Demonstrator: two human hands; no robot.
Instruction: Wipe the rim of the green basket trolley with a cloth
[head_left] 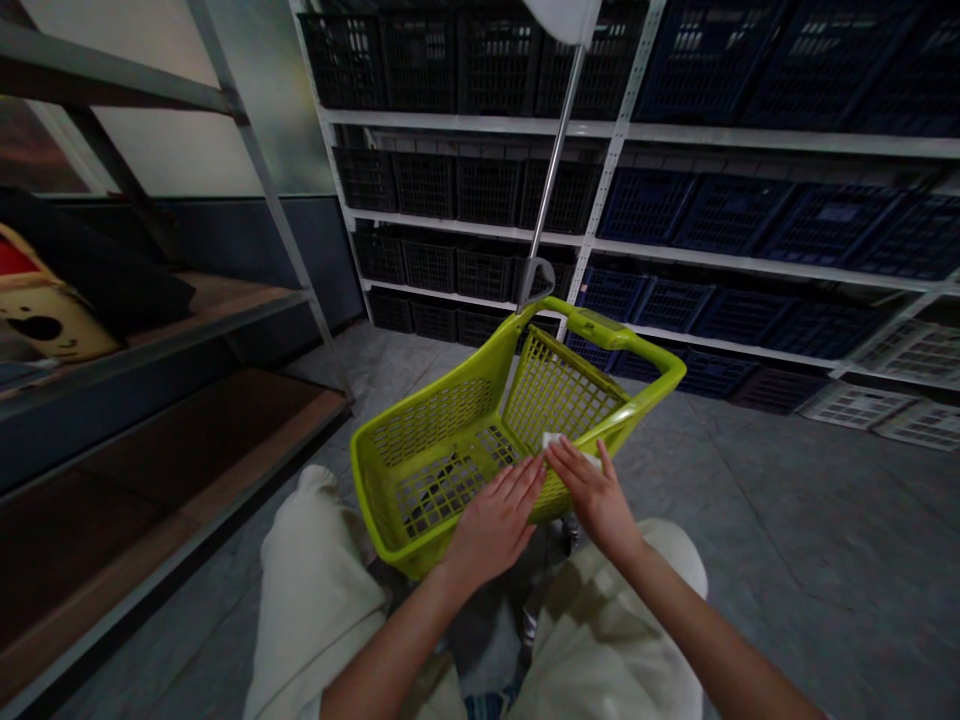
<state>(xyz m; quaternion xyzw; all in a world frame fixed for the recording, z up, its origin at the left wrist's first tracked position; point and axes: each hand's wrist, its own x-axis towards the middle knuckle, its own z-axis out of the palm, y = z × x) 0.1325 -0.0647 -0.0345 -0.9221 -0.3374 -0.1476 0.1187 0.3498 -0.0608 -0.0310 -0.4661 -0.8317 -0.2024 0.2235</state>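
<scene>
A lime-green plastic shopping cart with lattice sides stands in front of me, between my knees. My left hand rests on its near rim, fingers straight and close together, with nothing visible in it. On the same rim, just to the right, my right hand presses a small white cloth or tissue against the plastic. Part of the white piece shows beyond the fingertips, and the rest is hidden under the hand. A green lattice flap slopes inside the cart near the handle.
A metal pole with a grey hook rises from the cart's handle end. Behind it, shelving holds several rows of black, blue and white crates. A metal rack with wooden shelves stands at the left, carrying a yellow bag.
</scene>
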